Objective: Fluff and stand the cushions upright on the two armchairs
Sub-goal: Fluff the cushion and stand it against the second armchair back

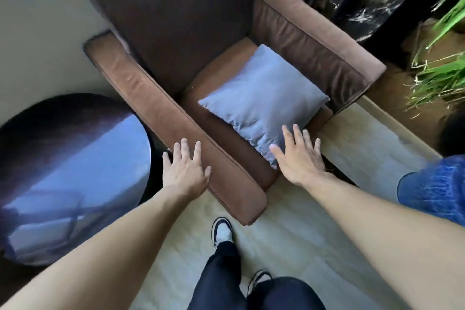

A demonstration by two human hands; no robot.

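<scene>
Grey, creased square cushion (261, 98) lies flat on brown armchair (156, 113); left hand (185, 171) and right hand (299, 158) spread, empty.

Both my arms reach forward from the lower corners, bare to the elbow and nearly straight. My left hand (185, 170) sits at about 8 o'clock from centre, palm down, fingers spread and pointing toward 12, gripping nothing. My right hand (298, 155) lies at about 4 o'clock, palm down too, fingers fanned toward 12 and empty. My wrists are level, hands well apart.
</scene>
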